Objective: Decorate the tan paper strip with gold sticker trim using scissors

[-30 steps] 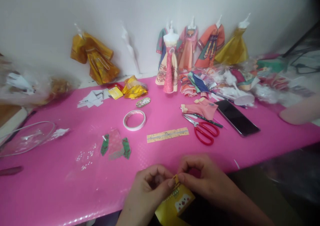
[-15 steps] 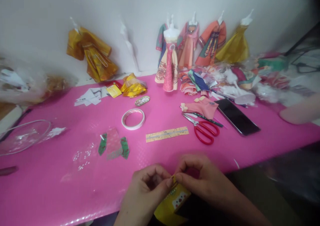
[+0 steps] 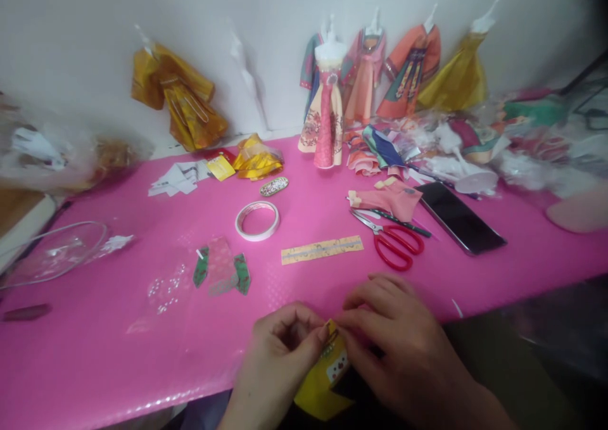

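Note:
Low in the view, a yellow piece printed with a white cartoon face [image 3: 337, 368] hangs just off the table's front edge. I cannot tell its exact kind. My left hand [image 3: 289, 354] pinches its upper edge between thumb and fingers. On the other side, my right hand [image 3: 394, 335] is closed at the same edge, its fingertips close to the left thumb and partly hidden. Beyond the hands lies a flat patterned beige strip [image 3: 322, 250] with a grey band along it. Red-handled scissors [image 3: 398, 246] rest to its right.
On the pink table [image 3: 142, 366] lie a tape roll [image 3: 257, 235], pink and green fabric pieces [image 3: 223, 265], a phone [image 3: 463, 218] and a pink doll garment [image 3: 387, 200]. Dressed doll forms [image 3: 327, 113] line the wall. Plastic bags [image 3: 47, 151] sit at the left.
The right hand has turned, its back now more upward and its fingers straighter. The left hand keeps its pinch on the yellow piece. The whole view has shifted slightly.

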### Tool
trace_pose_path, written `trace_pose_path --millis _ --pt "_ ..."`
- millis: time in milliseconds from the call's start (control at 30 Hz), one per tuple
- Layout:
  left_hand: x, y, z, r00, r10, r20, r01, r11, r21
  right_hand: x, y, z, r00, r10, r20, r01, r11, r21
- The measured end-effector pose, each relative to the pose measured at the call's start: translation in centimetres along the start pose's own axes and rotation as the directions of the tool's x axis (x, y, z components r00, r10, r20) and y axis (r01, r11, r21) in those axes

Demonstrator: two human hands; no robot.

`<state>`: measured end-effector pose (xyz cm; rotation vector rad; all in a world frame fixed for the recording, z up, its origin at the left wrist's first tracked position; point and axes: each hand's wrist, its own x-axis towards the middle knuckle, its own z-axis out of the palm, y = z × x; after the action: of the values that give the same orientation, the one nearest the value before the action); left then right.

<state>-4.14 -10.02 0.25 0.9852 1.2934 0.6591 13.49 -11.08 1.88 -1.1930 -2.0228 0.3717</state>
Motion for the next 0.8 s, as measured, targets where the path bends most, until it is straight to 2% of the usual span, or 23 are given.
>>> trace_pose_path --millis 167,533,800 --pt "-0.26 -0.36 -0.07 1.0 0.007 -0.005 -0.007 1.0 0.001 0.05 -0.03 0.07 1.0 -0.013 0.022 0.014 1.0 -0.017" --pt "-0.37 -0.14 -0.04 0.994 0.105 -0.003 -0.104 0.99 0.091 -0.2 0.16 0.11 0.993 -0.076 0.09 0.079 0.996 -0.032" --pt "-0.53 0.32 -0.22 0.983 0.181 0.035 -0.184 0.97 0.157 -0.27 0.32 -0.06 0.989 -0.055 0.134 0.05 0.998 0.041"
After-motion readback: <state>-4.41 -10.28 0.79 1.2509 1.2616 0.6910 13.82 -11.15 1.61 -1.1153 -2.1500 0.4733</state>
